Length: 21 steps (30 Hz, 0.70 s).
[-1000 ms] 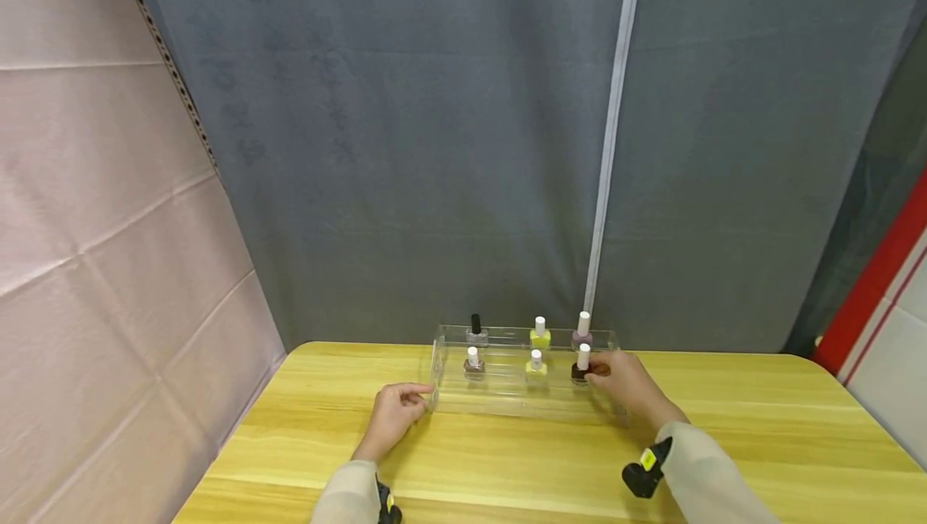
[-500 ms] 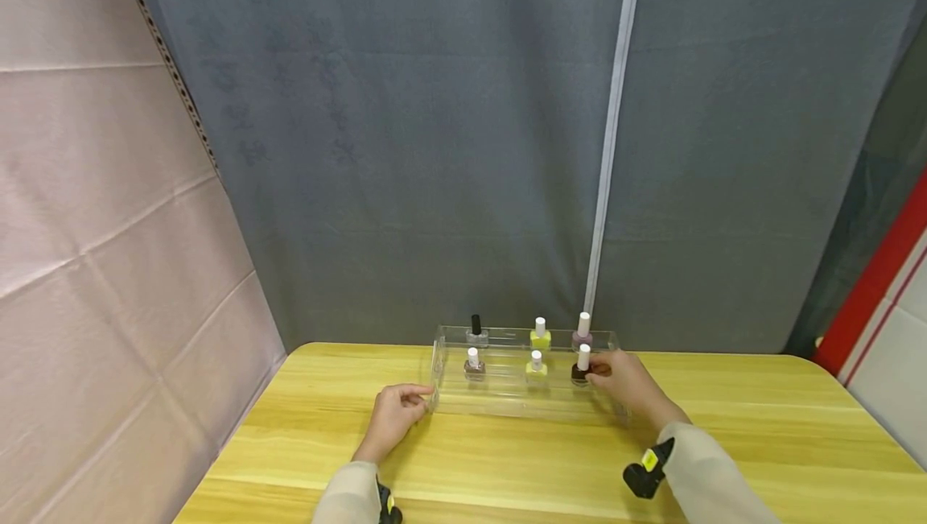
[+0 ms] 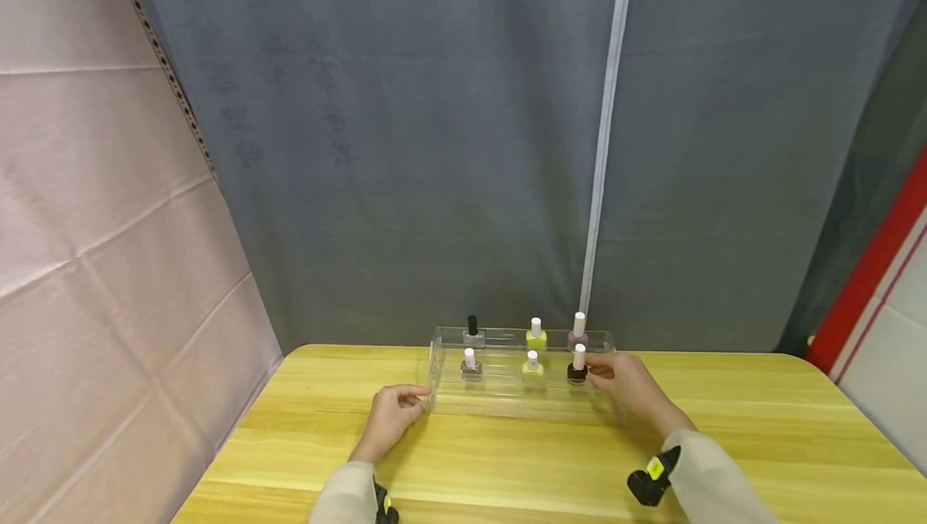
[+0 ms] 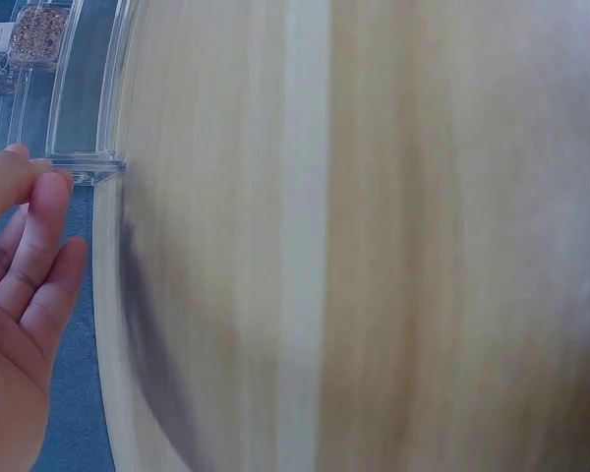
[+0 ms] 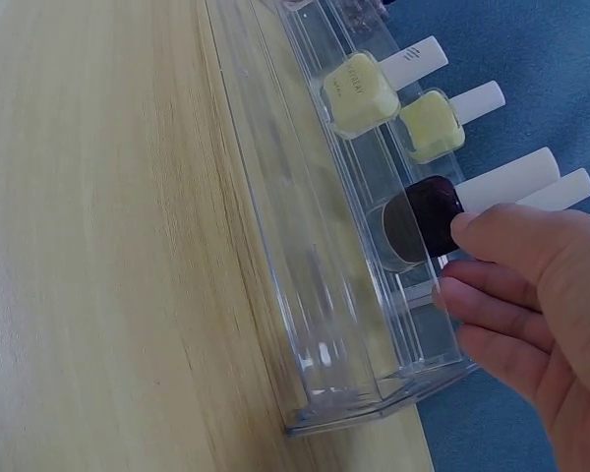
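Observation:
A clear stepped rack (image 3: 500, 406) stands on the wooden table and holds several nail polish bottles. My left hand (image 3: 391, 419) is at the rack's left end, thumb and forefinger pinching its edge (image 4: 93, 167). On the front step, at the right, sits a dark nail polish bottle (image 3: 577, 373) with a white cap. My right hand (image 3: 628, 385) is beside it, its fingers slightly parted from the bottle in the head view. The right wrist view has the thumb (image 5: 501, 236) overlapping the dark glass (image 5: 433, 211), with the other fingers below.
Pale yellow (image 3: 533, 369) and glittery (image 3: 471, 369) bottles share the front step. Behind stand a black-capped bottle (image 3: 474, 337), a bright yellow one (image 3: 536, 340) and a mauve one (image 3: 577, 340). A grey curtain (image 3: 434, 186) hangs behind the table (image 3: 507, 468).
My right hand has eased slightly to the right, away from the dark bottle, which stays in its place. The left hand keeps its hold on the rack. The head view has shifted a little.

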{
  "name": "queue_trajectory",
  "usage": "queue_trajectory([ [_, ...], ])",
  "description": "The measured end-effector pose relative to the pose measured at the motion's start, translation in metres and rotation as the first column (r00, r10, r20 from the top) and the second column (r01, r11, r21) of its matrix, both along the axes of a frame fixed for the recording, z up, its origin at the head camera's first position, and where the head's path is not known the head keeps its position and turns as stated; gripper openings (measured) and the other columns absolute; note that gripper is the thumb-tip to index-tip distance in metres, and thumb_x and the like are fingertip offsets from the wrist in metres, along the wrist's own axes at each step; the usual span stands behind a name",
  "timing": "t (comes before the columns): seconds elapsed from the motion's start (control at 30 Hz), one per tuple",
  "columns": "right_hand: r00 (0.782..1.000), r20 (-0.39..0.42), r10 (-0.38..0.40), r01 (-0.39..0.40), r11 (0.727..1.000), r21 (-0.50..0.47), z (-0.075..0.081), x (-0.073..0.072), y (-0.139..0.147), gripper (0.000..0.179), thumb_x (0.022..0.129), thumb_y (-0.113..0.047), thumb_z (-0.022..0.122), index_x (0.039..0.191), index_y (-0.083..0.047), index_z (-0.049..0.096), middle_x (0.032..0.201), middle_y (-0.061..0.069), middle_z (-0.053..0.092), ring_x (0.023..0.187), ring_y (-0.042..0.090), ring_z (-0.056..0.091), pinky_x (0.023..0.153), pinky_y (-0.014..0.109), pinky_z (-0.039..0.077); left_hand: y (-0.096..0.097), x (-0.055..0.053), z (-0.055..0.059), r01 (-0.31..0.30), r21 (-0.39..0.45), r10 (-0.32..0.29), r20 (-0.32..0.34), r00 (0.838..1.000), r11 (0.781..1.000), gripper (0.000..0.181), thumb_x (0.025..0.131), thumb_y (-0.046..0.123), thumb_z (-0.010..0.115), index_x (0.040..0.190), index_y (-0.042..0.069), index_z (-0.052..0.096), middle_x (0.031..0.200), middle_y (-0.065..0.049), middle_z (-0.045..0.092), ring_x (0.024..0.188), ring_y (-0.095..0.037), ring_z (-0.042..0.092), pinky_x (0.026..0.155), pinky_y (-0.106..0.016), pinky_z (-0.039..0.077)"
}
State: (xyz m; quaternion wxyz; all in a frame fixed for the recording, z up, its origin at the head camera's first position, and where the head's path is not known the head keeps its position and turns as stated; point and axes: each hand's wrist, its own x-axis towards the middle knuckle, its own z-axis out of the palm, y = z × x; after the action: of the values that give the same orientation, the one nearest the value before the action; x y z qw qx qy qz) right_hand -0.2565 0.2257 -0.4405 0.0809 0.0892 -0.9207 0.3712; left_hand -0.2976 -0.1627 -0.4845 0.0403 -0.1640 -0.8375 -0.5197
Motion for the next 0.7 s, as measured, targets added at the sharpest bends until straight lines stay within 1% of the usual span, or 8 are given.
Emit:
queue_trajectory([
  [0.1, 1.000, -0.008, 0.001, -0.001, 1.000, 0.005, 0.001, 0.002, 0.000, 0.027, 0.083, 0.001, 0.064, 0.108, 0.011, 0.063, 0.097, 0.019, 0.066, 0.084, 0.028, 0.065, 0.072, 0.037, 0.054, -0.001, -0.002, -0.001, 0.004, -0.018, -0.004, -0.006, 1.000, 1.000, 0.028, 0.077, -0.012, 0.059, 0.101, -0.003, 0.070, 0.077, -0.012, 0.066, 0.059, -0.021, 0.060, 0.048, -0.022, 0.046],
  [0.17, 1.000, 0.003, -0.006, 0.006, 1.000, 0.002, 0.003, 0.004, 0.001, 0.027, 0.084, 0.000, 0.064, 0.109, 0.010, 0.063, 0.098, 0.018, 0.066, 0.086, 0.028, 0.065, 0.073, 0.037, 0.053, -0.001, -0.002, 0.000, 0.007, -0.028, -0.007, -0.002, 1.000, 1.000, 0.027, 0.078, -0.012, 0.059, 0.101, -0.003, 0.070, 0.076, -0.012, 0.066, 0.058, -0.021, 0.060, 0.048, -0.022, 0.045],
  [0.3, 1.000, 0.015, 0.013, -0.014, 1.000, 0.018, 0.009, 0.009, 0.003, 0.029, 0.085, -0.001, 0.063, 0.111, 0.011, 0.061, 0.100, 0.020, 0.065, 0.088, 0.029, 0.064, 0.074, 0.039, 0.053, -0.002, -0.003, 0.001, 0.018, -0.037, -0.018, -0.002, 1.000, 0.999, 0.025, 0.079, -0.011, 0.060, 0.101, -0.005, 0.069, 0.076, -0.013, 0.065, 0.058, -0.023, 0.060, 0.048, -0.023, 0.046],
  [0.4, 1.000, 0.015, 0.020, -0.020, 0.999, 0.036, 0.012, 0.013, 0.007, 0.029, 0.085, -0.001, 0.062, 0.112, 0.012, 0.061, 0.101, 0.021, 0.065, 0.089, 0.031, 0.063, 0.075, 0.040, 0.053, -0.003, -0.003, 0.002, 0.031, -0.048, -0.031, -0.018, 0.999, 0.998, 0.026, 0.079, -0.012, 0.060, 0.101, -0.006, 0.069, 0.076, -0.013, 0.065, 0.058, -0.021, 0.060, 0.049, -0.023, 0.047],
  [0.57, 1.000, 0.021, 0.010, -0.011, 0.999, 0.053, 0.013, 0.017, 0.015, 0.029, 0.086, -0.003, 0.062, 0.112, 0.010, 0.062, 0.101, 0.019, 0.065, 0.090, 0.030, 0.063, 0.076, 0.041, 0.052, -0.006, -0.002, 0.002, 0.045, -0.080, -0.048, -0.039, 0.998, 0.996, 0.028, 0.076, -0.014, 0.058, 0.101, -0.005, 0.069, 0.075, -0.011, 0.065, 0.058, -0.016, 0.057, 0.049, -0.022, 0.045],
  [0.7, 1.000, 0.020, 0.015, -0.016, 0.997, 0.076, 0.012, 0.021, 0.022, 0.030, 0.086, -0.007, 0.064, 0.110, 0.010, 0.062, 0.100, 0.019, 0.065, 0.088, 0.030, 0.063, 0.075, 0.041, 0.052, -0.009, -0.001, 0.001, 0.045, -0.099, -0.049, -0.039, 0.998, 0.994, 0.027, 0.077, -0.012, 0.059, 0.100, -0.005, 0.069, 0.075, -0.010, 0.065, 0.059, -0.015, 0.058, 0.049, -0.021, 0.045],
])
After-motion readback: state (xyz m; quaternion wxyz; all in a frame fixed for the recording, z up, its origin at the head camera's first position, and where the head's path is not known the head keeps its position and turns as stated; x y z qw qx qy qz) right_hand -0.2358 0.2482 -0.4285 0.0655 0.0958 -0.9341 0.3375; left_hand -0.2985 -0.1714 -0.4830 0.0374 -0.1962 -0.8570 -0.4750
